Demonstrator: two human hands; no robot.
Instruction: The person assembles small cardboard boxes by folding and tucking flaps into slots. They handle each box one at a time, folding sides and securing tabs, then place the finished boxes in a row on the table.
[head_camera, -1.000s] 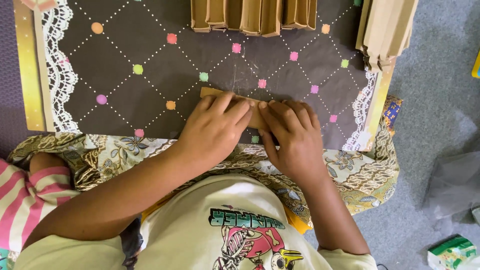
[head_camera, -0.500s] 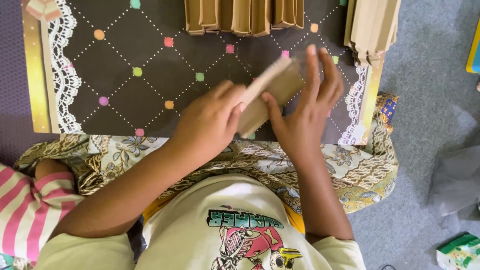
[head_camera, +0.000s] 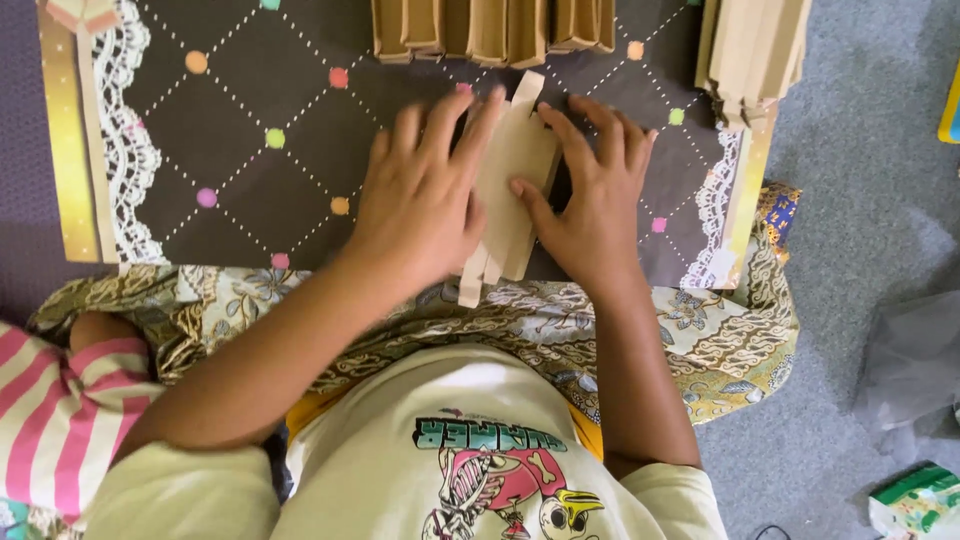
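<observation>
Your hands are pressing a small bundle of flat brown cardboard pieces down onto the dark dotted board that serves as your bench, with the pieces running lengthways from about 12 o'clock to 6 o'clock and their lower ends fanned slightly past the board's near edge. Your left hand lies flat over the bundle's left side, fingers spread and pointing to 12 o'clock; your right hand cups the right side, thumb laid on the top face. Neither hand is clenched: both hold the bundle by pressing and pinching its edges. To my eye you are squaring the pieces into an even stack, and the uneven lower ends suggest the next move calls for tapping or sliding them flush while keeping both sides pinned. No true container is in view; at 12 o'clock a row of folded cardboard pieces stands on edge, and at 2 o'clock a second cardboard stack sits on the board's corner, apart from your bundle.
</observation>
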